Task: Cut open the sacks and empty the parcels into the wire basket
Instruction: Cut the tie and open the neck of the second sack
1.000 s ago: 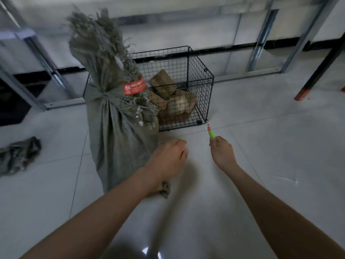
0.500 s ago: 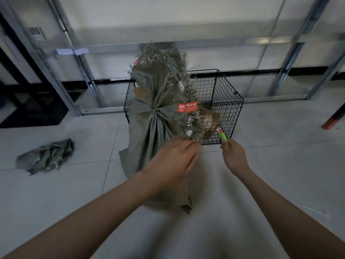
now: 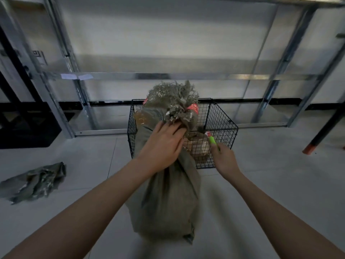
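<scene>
A grey-green woven sack (image 3: pixel 168 199) is standing on end on the pale tiled floor (image 3: pixel 280 184), directly in front of the person and against the near left side of the black wire basket (image 3: pixel 223 128). Its long axis is running upright, with the flat bottom sitting on the floor and the gathered neck pointing up and away from the person, toward the basket. Above the neck the frayed mouth (image 3: pixel 173 96) is fanning out, and a red tag (image 3: pixel 192 108) is showing on its right side.

The left hand (image 3: pixel 162 146) is lying open across the neck of the sack, its fingers (image 3: pixel 174 128) stretching out over the bunched cloth just below the fraying. The right hand (image 3: pixel 225 159) is gripping a green cutter (image 3: pixel 211 140) just to the right of the sack, in front of the basket's near wall. The cutter's red-and-white tip is pointing up and to the left, toward the sack's neck, close to it but not touching.

Brown parcels (image 3: pixel 200 146) are lying inside the basket. A crumpled empty sack (image 3: pixel 35 181) is lying flat on the floor well off to the left. Grey metal racking (image 3: pixel 149 76) is standing behind the basket.
</scene>
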